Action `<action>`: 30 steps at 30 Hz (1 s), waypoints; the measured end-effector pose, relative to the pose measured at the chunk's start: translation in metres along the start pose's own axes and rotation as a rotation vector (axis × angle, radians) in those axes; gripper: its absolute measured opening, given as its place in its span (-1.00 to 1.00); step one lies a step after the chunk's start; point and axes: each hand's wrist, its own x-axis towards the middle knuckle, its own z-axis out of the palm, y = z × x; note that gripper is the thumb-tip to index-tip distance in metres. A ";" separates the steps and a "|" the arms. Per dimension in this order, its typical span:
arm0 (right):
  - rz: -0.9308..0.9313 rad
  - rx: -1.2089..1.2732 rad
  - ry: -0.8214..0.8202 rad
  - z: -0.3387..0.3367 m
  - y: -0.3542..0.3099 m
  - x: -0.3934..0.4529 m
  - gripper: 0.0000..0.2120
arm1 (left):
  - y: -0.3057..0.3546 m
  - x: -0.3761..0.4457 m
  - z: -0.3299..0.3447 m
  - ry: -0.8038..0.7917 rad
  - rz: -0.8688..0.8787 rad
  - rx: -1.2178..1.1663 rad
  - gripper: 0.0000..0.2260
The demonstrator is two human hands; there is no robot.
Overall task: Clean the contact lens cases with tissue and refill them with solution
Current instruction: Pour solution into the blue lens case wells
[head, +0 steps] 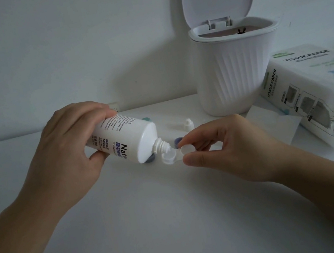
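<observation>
Head view, left hand: the left hand [68,143] is wrapping curled fingers around the bottle [123,138], left of frame centre, and tipping it down toward the right.
Head view, right hand: the right hand [220,141] is pinching the right well of the case [174,153] between thumb and forefinger, just right of centre.
Case: it is lying just below frame centre, between the two hands, seemingly held a little above the bench [155,217]; both wells are showing open.
Key relation: the bottle's long axis is running from upper left down to lower right, its nozzle [162,146] sitting directly over the case's left well, touching or nearly so.
Step, as judged: refilling the left well; the right well is waiting, nearer the right hand.
Loose caps: purple ones [178,141] are lying behind the case.
Upper right: a bin [239,73] is standing lid-up, a tissue pack [311,87] beside it.
</observation>
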 end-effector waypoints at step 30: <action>0.012 -0.006 0.001 0.000 0.000 0.000 -0.79 | -0.002 0.001 -0.001 0.015 0.032 0.039 -0.39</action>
